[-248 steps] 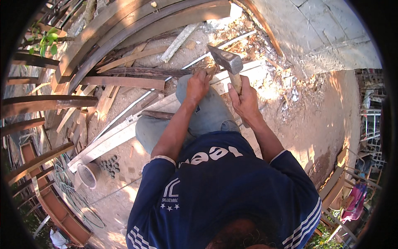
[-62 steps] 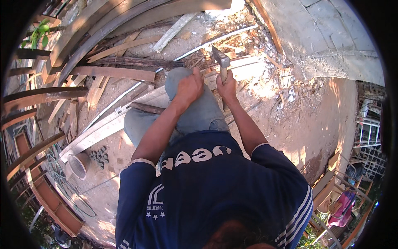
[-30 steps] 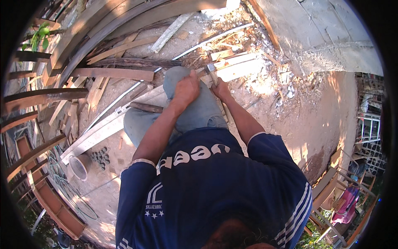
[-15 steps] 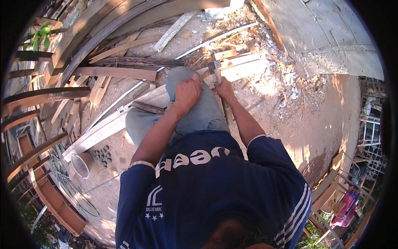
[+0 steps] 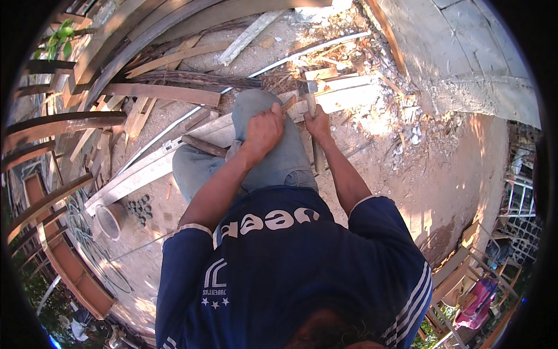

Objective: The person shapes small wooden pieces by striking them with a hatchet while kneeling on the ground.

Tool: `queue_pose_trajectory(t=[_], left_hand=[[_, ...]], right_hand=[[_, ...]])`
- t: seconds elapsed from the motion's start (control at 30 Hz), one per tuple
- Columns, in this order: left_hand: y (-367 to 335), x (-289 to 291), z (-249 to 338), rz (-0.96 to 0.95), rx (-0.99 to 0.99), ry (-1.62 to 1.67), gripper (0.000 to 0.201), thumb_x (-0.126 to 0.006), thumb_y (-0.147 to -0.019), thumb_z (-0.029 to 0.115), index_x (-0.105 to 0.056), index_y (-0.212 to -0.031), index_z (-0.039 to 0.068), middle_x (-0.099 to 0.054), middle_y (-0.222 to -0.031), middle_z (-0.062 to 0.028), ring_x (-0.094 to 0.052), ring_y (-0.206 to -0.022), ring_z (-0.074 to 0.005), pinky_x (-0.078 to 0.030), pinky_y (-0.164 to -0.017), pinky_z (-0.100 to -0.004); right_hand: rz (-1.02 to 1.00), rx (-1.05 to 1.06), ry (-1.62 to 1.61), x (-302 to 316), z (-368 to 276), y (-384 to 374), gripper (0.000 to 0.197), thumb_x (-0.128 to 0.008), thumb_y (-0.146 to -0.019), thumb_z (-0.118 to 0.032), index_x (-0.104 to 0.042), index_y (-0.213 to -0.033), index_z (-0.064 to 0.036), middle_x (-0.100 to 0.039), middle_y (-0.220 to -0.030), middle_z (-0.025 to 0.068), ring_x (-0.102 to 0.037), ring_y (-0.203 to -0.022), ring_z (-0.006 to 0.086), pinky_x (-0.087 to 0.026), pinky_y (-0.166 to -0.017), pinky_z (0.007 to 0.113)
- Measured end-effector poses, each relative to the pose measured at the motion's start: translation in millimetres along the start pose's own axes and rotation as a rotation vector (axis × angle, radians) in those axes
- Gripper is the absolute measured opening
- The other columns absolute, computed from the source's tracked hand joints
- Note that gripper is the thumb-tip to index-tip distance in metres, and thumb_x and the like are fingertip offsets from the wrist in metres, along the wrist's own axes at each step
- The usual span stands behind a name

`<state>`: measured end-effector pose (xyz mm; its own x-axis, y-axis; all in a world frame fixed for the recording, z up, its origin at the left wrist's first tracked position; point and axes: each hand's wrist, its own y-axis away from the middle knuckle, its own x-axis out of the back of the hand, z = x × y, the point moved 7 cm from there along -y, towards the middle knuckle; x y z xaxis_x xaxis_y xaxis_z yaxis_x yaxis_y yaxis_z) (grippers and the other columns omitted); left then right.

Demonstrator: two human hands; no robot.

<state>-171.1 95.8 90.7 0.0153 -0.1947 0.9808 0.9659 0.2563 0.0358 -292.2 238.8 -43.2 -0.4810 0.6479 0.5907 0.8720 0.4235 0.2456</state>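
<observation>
My left hand [image 5: 264, 129] is closed in front of my raised knee, gripping a short piece of wood [image 5: 289, 103] whose tan end sticks out past the fingers. To its right, my right hand [image 5: 318, 123] is wrapped round the handle of a striking tool [image 5: 311, 104] with a wooden shaft and a grey metal head. That head is over the long pale beam [image 5: 133, 181], close to the wood's tip; whether they touch I cannot tell. The beam runs slantwise beyond my legs. A dark wooden bar [image 5: 203, 145] rests across it by my left leg.
Chips and scraps [image 5: 410, 125] litter the ground at the far right, before a grey concrete slab [image 5: 465, 52]. Stacked planks [image 5: 163, 93] crowd the left. A bucket [image 5: 109, 222], a group of small dark round things [image 5: 139, 209] and a coiled hose [image 5: 96, 262] lie lower left.
The view has shifted slightly. Both hands keep their grips, and the tool's head stays near the tip of the short wood piece.
</observation>
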Motion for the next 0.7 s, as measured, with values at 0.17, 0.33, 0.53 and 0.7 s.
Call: queue_pose_trajectory(t=[0.17, 0.33, 0.53, 0.7], left_hand=[[-5.1, 11.8, 3.0, 0.021, -0.047, 0.049, 0.017, -0.057, -0.086, 0.012, -0.050, -0.100, 0.005, -0.063, -0.093, -0.0153, -0.067, -0.085, -0.0326, -0.057, -0.067, -0.0419], [-12.2, 14.4, -1.5, -0.042, -0.021, 0.132, 0.027, -0.056, -0.080, 0.002, -0.049, -0.106, 0.006, -0.056, -0.100, -0.0180, -0.063, -0.095, -0.0387, -0.056, -0.075, -0.0470], [-13.7, 21.9, -4.2, -0.024, -0.031, 0.168, 0.029, -0.055, -0.081, 0.002, -0.051, -0.109, 0.008, -0.052, -0.104, -0.0184, -0.059, -0.100, -0.0396, -0.055, -0.078, -0.0480], [-16.9, 23.7, -4.9, -0.023, -0.079, 0.226, 0.029, -0.055, -0.083, 0.004, -0.053, -0.110, 0.011, -0.051, -0.104, -0.0194, -0.056, -0.103, -0.0414, -0.053, -0.081, -0.0483]], right_hand=[[0.157, 0.026, -0.171, 14.9, -8.1, 15.0, 0.024, -0.065, -0.087, -0.020, -0.057, -0.099, -0.0005, -0.063, -0.071, 0.0114, -0.064, -0.062, 0.0197, -0.051, -0.060, 0.035], [0.149, 0.068, -0.135, 26.7, 12.1, 35.1, 0.024, -0.064, -0.089, -0.019, -0.057, -0.103, -0.0013, -0.061, -0.068, 0.0074, -0.061, -0.055, 0.0158, -0.050, -0.053, 0.032], [0.063, -0.007, -0.186, 26.2, 10.2, 39.1, 0.029, -0.065, -0.086, -0.020, -0.057, -0.104, 0.0015, -0.065, -0.084, 0.0237, -0.066, -0.081, 0.0390, -0.051, -0.072, 0.045], [-0.049, 0.029, 0.019, 22.1, -25.9, 24.6, 0.030, -0.064, -0.086, -0.021, -0.055, -0.100, 0.0037, -0.065, -0.081, 0.0285, -0.065, -0.081, 0.0469, -0.051, -0.072, 0.051]])
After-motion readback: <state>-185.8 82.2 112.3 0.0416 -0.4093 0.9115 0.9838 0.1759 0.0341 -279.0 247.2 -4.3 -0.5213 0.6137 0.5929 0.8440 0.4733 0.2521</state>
